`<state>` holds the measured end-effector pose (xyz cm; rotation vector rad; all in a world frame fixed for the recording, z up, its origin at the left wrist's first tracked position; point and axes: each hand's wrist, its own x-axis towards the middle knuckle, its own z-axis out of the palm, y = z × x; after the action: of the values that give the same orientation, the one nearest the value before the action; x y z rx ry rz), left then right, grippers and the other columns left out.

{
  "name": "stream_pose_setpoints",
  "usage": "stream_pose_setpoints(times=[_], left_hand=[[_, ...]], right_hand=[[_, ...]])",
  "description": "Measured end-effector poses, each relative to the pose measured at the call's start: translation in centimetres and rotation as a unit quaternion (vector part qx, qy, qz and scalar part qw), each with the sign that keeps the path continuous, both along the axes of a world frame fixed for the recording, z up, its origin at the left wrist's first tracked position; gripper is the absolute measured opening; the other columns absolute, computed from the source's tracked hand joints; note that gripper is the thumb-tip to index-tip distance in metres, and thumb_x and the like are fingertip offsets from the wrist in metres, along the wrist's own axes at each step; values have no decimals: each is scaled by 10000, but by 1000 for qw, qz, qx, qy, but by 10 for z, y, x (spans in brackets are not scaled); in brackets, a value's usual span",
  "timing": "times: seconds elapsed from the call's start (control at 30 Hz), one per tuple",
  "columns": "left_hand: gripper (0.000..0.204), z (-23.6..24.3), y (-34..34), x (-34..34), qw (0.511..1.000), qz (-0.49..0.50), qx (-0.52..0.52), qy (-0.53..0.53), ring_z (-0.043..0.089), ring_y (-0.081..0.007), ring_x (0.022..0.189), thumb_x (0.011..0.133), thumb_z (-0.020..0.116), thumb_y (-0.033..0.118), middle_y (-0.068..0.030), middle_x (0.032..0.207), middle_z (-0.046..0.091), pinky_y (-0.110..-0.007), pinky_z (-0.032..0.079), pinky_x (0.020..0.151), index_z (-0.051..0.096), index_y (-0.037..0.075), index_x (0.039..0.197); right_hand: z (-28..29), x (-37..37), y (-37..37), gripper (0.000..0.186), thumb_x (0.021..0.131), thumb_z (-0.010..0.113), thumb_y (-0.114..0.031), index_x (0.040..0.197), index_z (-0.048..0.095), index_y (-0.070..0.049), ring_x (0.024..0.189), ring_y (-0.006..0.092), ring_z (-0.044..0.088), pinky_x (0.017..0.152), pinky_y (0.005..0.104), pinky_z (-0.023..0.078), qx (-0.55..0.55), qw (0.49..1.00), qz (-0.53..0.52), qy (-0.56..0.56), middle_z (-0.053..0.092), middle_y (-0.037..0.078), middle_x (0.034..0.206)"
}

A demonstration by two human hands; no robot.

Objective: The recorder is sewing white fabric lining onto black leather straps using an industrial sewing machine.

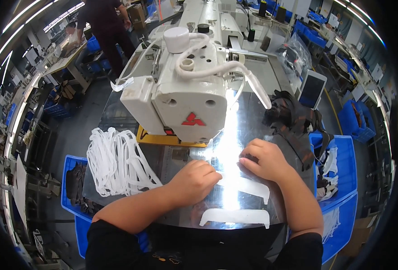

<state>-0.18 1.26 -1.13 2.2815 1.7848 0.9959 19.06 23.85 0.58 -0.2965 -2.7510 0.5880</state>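
On the shiny metal table of a sewing machine [190, 90], my left hand [194, 182] is closed in a pinch at the left end of a white, bracket-shaped flat piece [250, 186]. Its fingertips hide that end. My right hand [267, 159] rests beyond the piece, fingers bent, with a gap between thumb and forefinger and nothing visible in it. A second white flat piece [235, 217], with both ends turned down, lies at the table's near edge. Left of my left hand is a heap of white toothed strips [118, 164], perhaps zipper tape.
Dark straps [291, 119] are bunched at the right, before an upright tablet [312, 89]. Blue bins flank the table: one at the left [66, 180] with dark pieces, one at the right [349, 168] with mixed pieces. A person [102, 27] stands behind, far left.
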Motion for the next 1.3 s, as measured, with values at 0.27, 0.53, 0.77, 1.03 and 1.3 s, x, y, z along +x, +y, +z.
stream_pose_setpoints(times=[0.27, 0.53, 0.77, 1.03, 1.3], left_hand=[[216, 1, -2, 2, 1000, 2, 3, -15, 681, -295, 938, 932, 696, 45, -103, 952, 712, -415, 529, 869, 738, 18, 1142], [343, 7, 1, 1, 1000, 13, 19, -11, 663, -310, 880, 891, 722, -7, -115, 946, 689, -428, 524, 836, 714, 15, 1233], [351, -2, 1, 3, 999, 31, 28, -18, 666, -321, 922, 891, 710, 2, -133, 961, 706, -440, 519, 871, 697, -4, 1241], [340, 0, -3, 3, 998, 55, -12, 7, 678, -330, 946, 896, 719, 57, -141, 980, 719, -441, 526, 897, 705, 10, 1232], [224, -2, -1, 2, 993, 48, -97, 47, 668, -314, 963, 940, 720, 145, -131, 970, 701, -445, 519, 900, 726, 48, 1142]], right_hand=[[23, -2, -20, 236, 872, 867, -265, 1008, 793, -87, 778, 303, 692, 710, 402, 560, -125, 979, 126, -97, 688, 93, 881], [11, -1, -11, 136, 935, 793, -186, 906, 735, -67, 751, 338, 680, 684, 440, 535, -138, 975, 166, -55, 674, 113, 818], [23, 2, -17, 135, 961, 773, -171, 979, 747, -40, 758, 341, 716, 709, 402, 552, -189, 974, 54, -116, 731, 163, 839], [19, 1, -23, 123, 907, 816, -93, 931, 719, -22, 688, 268, 702, 664, 357, 544, -160, 981, 43, -105, 718, 146, 803], [21, 1, -19, 162, 884, 848, -165, 1001, 790, -69, 703, 251, 704, 668, 378, 556, -128, 981, 88, -113, 712, 97, 802]])
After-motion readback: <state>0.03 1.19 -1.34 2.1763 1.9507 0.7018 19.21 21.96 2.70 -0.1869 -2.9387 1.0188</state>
